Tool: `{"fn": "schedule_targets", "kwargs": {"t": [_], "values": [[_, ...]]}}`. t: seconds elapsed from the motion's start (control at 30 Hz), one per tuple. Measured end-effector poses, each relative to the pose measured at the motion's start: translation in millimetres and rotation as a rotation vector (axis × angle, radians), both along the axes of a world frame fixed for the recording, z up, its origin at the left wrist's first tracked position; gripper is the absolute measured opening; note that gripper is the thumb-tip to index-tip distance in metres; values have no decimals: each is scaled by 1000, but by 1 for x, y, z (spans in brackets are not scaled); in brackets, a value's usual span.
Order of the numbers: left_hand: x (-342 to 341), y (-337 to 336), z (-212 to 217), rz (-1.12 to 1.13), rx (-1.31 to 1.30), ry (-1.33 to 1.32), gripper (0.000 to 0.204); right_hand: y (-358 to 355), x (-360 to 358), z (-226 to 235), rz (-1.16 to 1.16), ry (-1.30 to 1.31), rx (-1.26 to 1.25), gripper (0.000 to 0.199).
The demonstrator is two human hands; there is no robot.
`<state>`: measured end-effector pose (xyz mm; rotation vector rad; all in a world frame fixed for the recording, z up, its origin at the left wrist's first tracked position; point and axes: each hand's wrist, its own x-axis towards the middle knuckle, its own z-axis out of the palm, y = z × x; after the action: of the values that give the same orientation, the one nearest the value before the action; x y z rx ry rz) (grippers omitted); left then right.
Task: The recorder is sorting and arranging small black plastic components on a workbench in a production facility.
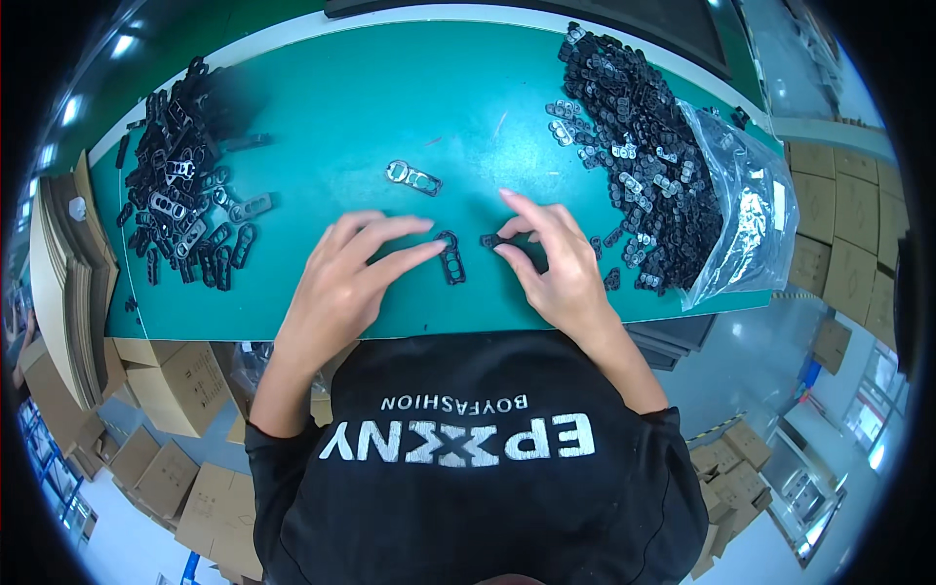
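Note:
My left hand [341, 276] reaches in palm down with its fingers apart. One fingertip meets the upper end of a long black plastic piece with round openings [451, 261], which stands lengthwise toward me. Across a small gap, my right hand [563, 268] pinches a small dark part [491, 240] between thumb and a bent finger, its index finger raised. Much of that small part is hidden by the fingers. Farther off on the green table lies another long black piece [414, 178] with a shiny ring and openings, touched by neither hand.
A loose heap of long black pieces [180, 210] sits at the left. On the right, a large pile of small black and silvery parts [648, 146] spills beside a clear plastic bag [746, 224]. Cardboard sheets [73, 263] stand at the left table edge [136, 292]; boxes [180, 385] are below.

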<state>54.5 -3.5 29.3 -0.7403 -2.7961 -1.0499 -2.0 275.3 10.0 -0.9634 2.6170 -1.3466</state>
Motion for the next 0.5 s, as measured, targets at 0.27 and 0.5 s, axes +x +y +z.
{"fn": "schedule_targets", "kwargs": {"t": [0.27,0.5], "values": [[8,25,-12,141,-36,0,50,1,0,5,-74,-61,-20,78],[21,32,-21,340,-12,48,51,-6,0,8,-84,-286,-161,83]]}}
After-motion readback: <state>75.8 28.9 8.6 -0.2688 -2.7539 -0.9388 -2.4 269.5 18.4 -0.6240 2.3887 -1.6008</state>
